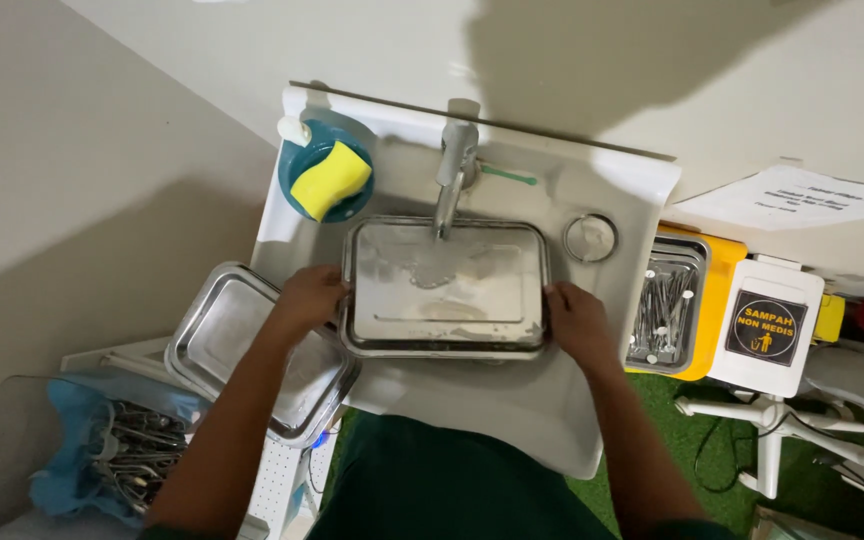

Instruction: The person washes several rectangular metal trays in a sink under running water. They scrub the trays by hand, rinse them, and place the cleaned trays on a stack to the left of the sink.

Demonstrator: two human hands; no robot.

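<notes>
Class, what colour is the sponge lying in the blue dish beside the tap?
Yellow; the sponge shows best in the head view.

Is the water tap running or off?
Running, it seems: a thin stream drops from the tap into the metal tray, where water ripples. Both hands, left and right, grip the tray.

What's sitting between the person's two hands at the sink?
In the head view, a rectangular steel tray spans the gap: left hand grips its left rim, right hand its right rim. The tap runs water into it.
</notes>
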